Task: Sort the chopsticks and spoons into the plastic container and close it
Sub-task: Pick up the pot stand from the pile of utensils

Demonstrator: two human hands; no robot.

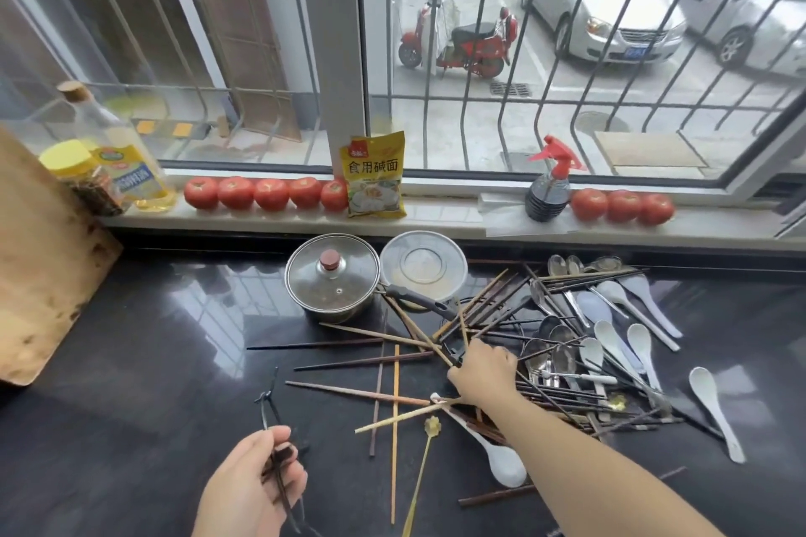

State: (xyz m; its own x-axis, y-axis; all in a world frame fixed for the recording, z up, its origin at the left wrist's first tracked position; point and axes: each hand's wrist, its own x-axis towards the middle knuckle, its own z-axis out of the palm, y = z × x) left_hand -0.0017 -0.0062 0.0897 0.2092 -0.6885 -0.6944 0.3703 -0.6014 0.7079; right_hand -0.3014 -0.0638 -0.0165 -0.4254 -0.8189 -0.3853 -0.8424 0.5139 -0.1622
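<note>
While left hand [255, 477] grips dark chopsticks [272, 419], right hand [484, 371] fingers pinch pale chopstick [408, 415], eight tomatoes [271, 193] on sill.

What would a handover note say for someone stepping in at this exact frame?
Left hand: grips a few dark chopsticks, points away from the body.
Right hand: reaching into the pile, fingers curled on chopsticks; which ones is unclear.
Loose chopsticks lie crisscrossed on the black counter; metal spoons and white spoons are heaped to the right.
No plastic container identifiable in view.
Done: nothing sorted yet. Left: gather, sort, load, close.
</note>
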